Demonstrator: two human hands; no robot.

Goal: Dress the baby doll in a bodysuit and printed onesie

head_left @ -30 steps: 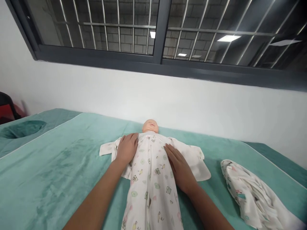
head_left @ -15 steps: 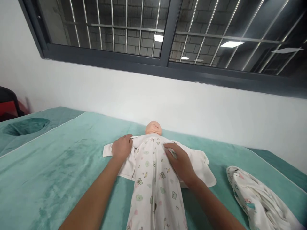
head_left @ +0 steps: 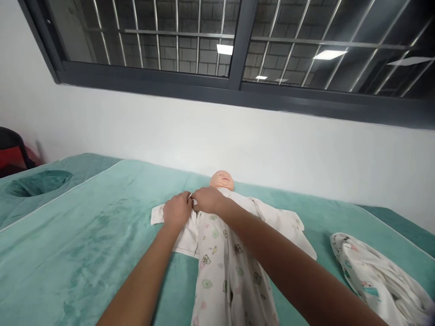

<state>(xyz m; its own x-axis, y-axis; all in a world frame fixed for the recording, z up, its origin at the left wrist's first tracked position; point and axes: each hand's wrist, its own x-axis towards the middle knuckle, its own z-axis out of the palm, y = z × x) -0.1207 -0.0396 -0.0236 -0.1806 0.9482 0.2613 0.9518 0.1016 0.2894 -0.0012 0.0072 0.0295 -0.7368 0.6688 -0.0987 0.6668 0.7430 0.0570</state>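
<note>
A baby doll lies on its back, its head near the wall. A white printed baby garment covers its body, and a white shirt is spread out beneath with its sleeves to either side. My left hand is closed on the white cloth at the doll's shoulder on the left. Right beside it, my right hand pinches the edge of the same cloth, fingertips close to those of my left. My right forearm crosses over the printed garment. The exact fold between the fingers is partly hidden.
A green padded bed carries everything. A crumpled printed cloth lies at the right. At the far left the bed has a round hole, with a red and black object behind it. A white wall and barred window rise behind.
My right hand has moved left from the garment's chest to the shoulder beside my left hand, and its fingers have closed on the cloth. The view has shifted slightly.
</note>
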